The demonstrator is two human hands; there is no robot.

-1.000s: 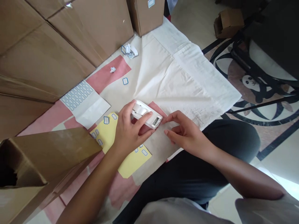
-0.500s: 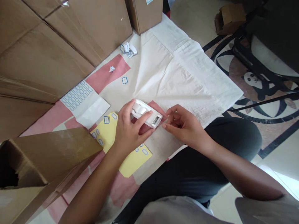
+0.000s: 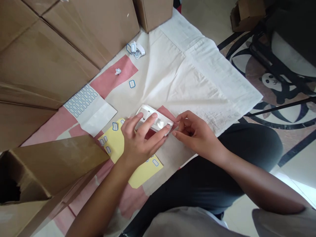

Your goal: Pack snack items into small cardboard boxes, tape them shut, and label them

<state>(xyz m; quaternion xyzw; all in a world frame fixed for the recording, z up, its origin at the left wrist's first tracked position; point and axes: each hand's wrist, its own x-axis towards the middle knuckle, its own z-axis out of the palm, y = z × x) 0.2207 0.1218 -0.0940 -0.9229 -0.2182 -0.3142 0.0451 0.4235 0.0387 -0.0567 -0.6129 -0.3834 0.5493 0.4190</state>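
A white, oblong plastic device (image 3: 160, 122) lies slanted on the cloth, a dark mark at its right end partly under a fingertip. My left hand (image 3: 142, 136) rests over it, several fingers spread across its top and one pressing near that right end. Just to the right, my right hand (image 3: 191, 128) is curled with thumb and fingers close together near the device's end. Whatever it pinches, if anything, is too small to make out. Under my left hand lies a yellow sheet (image 3: 139, 176) with several small blue-edged labels.
A white label sheet (image 3: 102, 113) lies to the left, by stacked cardboard boxes (image 3: 74, 42). Loose blue-framed labels (image 3: 132, 84) and crumpled label scraps (image 3: 138, 51) sit farther back. An open carton (image 3: 61, 164) stands at lower left. The patterned cloth (image 3: 195, 82) ends at the right.
My left fingers have shifted from gripping the device's sides to spreading over its top, one now on the dark mark at the right end. My right hand has barely moved.
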